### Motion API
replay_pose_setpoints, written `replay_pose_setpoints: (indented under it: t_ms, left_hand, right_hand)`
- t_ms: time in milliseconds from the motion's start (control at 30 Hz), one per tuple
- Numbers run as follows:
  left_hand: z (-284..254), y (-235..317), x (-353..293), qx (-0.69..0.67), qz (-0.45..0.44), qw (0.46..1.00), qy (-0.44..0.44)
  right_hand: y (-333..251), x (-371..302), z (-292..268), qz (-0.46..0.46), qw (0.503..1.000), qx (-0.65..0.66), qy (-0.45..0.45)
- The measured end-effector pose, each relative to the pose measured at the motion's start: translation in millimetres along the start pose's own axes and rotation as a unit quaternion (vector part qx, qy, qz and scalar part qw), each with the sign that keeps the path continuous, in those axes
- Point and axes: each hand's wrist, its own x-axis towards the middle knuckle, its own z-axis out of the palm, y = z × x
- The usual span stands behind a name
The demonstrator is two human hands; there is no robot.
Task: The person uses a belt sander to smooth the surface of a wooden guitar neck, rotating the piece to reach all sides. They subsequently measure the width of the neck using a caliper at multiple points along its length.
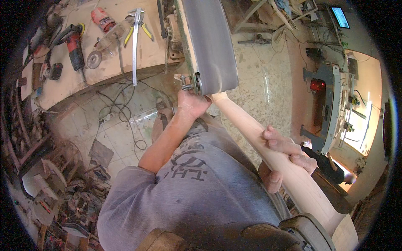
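A long, pale, shaped piece of wood [246, 118] runs diagonally from the belt sander to the lower right, where it widens into a broader end. My right hand [289, 155] is wrapped round its middle, thumb on one side and fingers over the other. Up at the narrow end, my left hand [193, 103] closes about the wood just under the sander; its fingertips are partly hidden. The grey abrasive belt [215, 50] of the belt sander curves round its near end, and the wood's tip meets it there from below.
On the workbench [142, 56] at the upper left lie an angle grinder [74, 49], a caliper [135, 46], yellow-handled pliers [146, 32] and a red power tool [103, 19]. Cables [121, 104] loop across the tiled floor. A cluttered heap [75, 201] fills the lower left.
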Motion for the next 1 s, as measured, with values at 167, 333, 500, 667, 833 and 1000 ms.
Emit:
replay_pose_setpoints:
  t_ms: [167,333,500,667,833,1000]
  left_hand:
    - [-2,1,2,-0.019,-0.001,1.0,-0.007]
    - [19,-6,-14,0.039,0.013,0.998,0.054]
    - [12,-2,-9,0.04,0.009,0.998,0.043]
    - [15,-4,-11,0.064,0.013,0.998,0.019]
    - [11,-3,-9,0.045,0.014,0.998,0.035]
    - [11,-2,-8,0.022,0.0,0.999,0.027]
  right_hand:
    - [-5,5,1,0.016,1.0,-0.002,-0.016]
    - [-4,9,-1,0.024,0.999,0.001,-0.031]
    - [-4,11,1,0.025,0.999,0.002,-0.042]
    - [-5,12,3,0.025,0.999,-0.006,-0.035]
    - [-7,22,2,0.006,0.997,-0.03,-0.07]
    - [0,21,6,-0.014,0.999,-0.021,-0.045]
